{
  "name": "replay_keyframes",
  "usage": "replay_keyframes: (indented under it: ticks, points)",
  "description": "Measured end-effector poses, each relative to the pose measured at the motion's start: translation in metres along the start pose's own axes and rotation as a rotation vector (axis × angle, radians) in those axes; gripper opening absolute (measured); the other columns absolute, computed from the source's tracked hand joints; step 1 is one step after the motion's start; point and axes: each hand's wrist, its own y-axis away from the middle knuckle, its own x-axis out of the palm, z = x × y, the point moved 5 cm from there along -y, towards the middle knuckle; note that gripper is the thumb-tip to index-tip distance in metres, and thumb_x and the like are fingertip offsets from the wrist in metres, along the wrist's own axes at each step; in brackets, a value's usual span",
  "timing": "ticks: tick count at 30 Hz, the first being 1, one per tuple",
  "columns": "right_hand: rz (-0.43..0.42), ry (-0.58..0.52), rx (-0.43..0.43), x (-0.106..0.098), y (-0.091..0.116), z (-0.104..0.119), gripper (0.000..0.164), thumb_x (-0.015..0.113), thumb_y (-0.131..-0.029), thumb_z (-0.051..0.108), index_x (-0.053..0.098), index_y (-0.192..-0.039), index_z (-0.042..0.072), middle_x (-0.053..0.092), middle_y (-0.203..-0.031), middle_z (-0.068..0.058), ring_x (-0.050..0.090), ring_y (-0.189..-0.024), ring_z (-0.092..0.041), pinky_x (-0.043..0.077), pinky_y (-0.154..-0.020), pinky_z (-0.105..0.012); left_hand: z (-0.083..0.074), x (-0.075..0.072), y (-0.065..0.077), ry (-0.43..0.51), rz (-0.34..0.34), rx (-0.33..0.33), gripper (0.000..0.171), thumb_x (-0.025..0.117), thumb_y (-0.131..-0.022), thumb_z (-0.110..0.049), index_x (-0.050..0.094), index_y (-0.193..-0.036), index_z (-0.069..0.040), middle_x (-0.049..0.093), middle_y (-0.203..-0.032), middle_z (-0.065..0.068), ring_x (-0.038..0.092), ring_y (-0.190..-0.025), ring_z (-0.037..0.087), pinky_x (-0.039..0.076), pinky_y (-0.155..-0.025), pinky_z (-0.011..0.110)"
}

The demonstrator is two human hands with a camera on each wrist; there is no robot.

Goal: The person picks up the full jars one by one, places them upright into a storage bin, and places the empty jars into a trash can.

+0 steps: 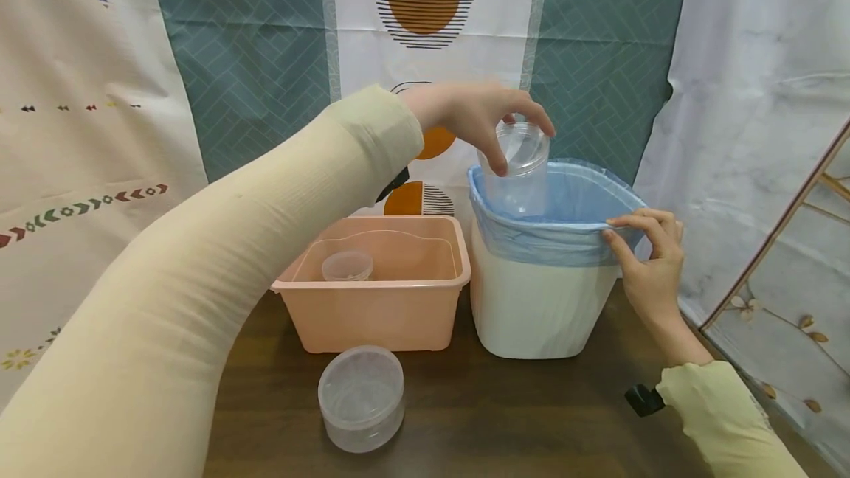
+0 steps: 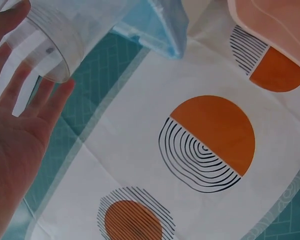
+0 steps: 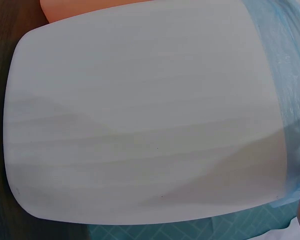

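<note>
In the head view my left hand (image 1: 481,118) grips a clear plastic jar (image 1: 524,157) by its upper end. The jar hangs upright, its lower part inside the mouth of a white trash bin (image 1: 541,308). A blue bin liner (image 1: 591,186) lines the bin and folds over its rim. My right hand (image 1: 654,260) pinches the liner's rim at the bin's right side, thumb outside. In the left wrist view, fingers and thumb of the left hand (image 2: 20,135) lie around the jar's end (image 2: 57,55). The right wrist view shows mostly the bin's side (image 3: 145,120).
A pink plastic tub (image 1: 375,316) stands left of the bin, with a clear round container (image 1: 347,265) inside. Another clear round container (image 1: 361,398) sits on the dark wooden table (image 1: 505,419) in front. Patterned cloth (image 1: 598,43) hangs behind.
</note>
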Motion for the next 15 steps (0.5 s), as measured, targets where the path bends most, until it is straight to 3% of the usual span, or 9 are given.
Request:
replay_keyframes:
  ticks: [15]
  points:
    - [0.002,-0.004,0.016,0.0,0.001,-0.002,0.015,0.068,-0.079,-0.018,0.065,-0.093,-0.014,0.053,-0.103,0.025,0.04,-0.102,0.001,0.024,-0.092,-0.019,0.006,0.032,-0.014,0.055,0.029,-0.002,0.07,0.077,-0.084,-0.024,0.046,-0.146,-0.038,0.038,-0.154,-0.007,0.039,-0.14,0.021,0.044,-0.108,0.036]
